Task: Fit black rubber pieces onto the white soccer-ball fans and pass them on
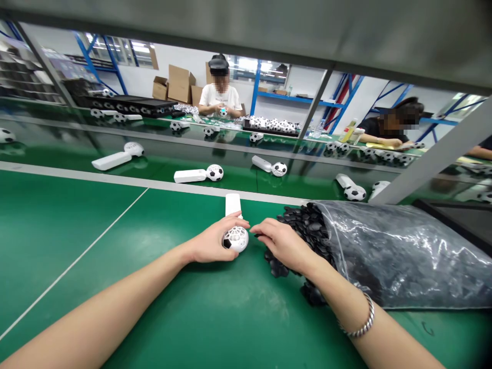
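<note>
My left hand (217, 238) is wrapped around the ball-shaped head of a white handheld fan (235, 239), which lies on the green table with its handle pointing away from me. The head has a slotted grille and at least one black patch, like a football. Just right of it, my right hand (282, 243) is closed in a pinch, with a small dark piece (257, 235) barely showing at the fingertips. Beneath and behind that hand, a heap of black plastic pieces (303, 225) spills from the mouth of a clear plastic bag (407, 251).
Beyond a pale rail (154, 182), several football-headed fans, such as one fan (215, 172), lie on a shiny green conveyor (161, 154). A slanted metal post (434, 159) rises at right, and a shelf (246, 31) spans overhead. Two co-workers (221, 97) sit across the line.
</note>
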`<state>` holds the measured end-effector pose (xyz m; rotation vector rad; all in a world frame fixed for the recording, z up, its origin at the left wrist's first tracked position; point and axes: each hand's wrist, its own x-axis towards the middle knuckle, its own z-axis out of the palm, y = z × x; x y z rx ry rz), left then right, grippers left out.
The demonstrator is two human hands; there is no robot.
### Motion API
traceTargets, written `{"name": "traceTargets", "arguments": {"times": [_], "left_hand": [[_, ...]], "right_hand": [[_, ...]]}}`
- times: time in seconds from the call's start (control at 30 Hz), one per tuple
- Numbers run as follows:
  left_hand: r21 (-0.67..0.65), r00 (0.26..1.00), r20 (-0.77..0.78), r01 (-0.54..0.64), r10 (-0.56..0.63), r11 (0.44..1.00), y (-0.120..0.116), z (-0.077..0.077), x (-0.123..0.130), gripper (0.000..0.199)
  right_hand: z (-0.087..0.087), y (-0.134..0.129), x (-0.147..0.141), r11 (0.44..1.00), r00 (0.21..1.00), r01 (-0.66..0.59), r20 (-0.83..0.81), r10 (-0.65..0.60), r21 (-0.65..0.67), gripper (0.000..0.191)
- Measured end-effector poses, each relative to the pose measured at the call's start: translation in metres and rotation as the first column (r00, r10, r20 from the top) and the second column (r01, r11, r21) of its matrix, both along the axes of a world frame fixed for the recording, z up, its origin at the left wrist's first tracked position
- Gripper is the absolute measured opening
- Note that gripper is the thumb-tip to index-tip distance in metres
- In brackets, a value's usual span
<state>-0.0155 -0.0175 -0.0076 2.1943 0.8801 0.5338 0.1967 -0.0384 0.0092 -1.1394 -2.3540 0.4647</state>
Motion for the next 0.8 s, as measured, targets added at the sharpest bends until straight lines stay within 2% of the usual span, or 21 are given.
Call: {"name": "traceTargets", "arguments": {"times": [0.07, 0.23, 0.3, 0.47, 0.57, 0.67, 0.8], "left_hand": [[-0.002, 1.0, 0.004, -0.002, 0.002, 1.0, -0.001, 0.0, 0.0, 0.059], [-0.002, 1.0, 0.002, -0.014, 0.014, 1.0, -0.002, 0.002, 0.001, 0.059], [-0.001, 1.0, 0.002, -0.015, 0.015, 1.0, -0.002, 0.003, 0.002, 0.059], [0.001, 1.0, 0.011, -0.015, 0.015, 1.0, -0.001, 0.002, 0.001, 0.054], [0.007, 1.0, 0.022, -0.02, 0.02, 1.0, -0.001, 0.0, 0.001, 0.051], [0.013, 0.999, 0.026, -0.028, 0.028, 1.0, -0.002, 0.0, 0.003, 0.048], [0.005, 0.998, 0.026, -0.052, 0.052, 0.999, -0.003, 0.001, 0.005, 0.044]], "right_hand": [[-0.001, 0.001, 0.0, 1.0, 1.0, 0.022, -0.013, -0.022, -0.022, 0.022], [0.002, -0.001, -0.004, 0.983, 0.964, 0.014, -0.258, -0.062, -0.182, 0.015], [0.002, -0.004, -0.007, 0.979, 0.947, 0.018, -0.311, -0.082, -0.205, 0.013], [-0.001, -0.007, -0.012, 0.975, 0.936, 0.052, -0.329, -0.124, -0.218, 0.006], [-0.002, -0.007, -0.014, 0.986, 0.951, -0.006, -0.305, -0.045, -0.166, 0.007], [-0.005, -0.006, -0.017, 0.983, 0.947, -0.062, -0.32, 0.004, -0.172, 0.011], [-0.014, -0.001, -0.021, 0.965, 0.912, -0.019, -0.399, -0.09, -0.261, 0.006]]}}
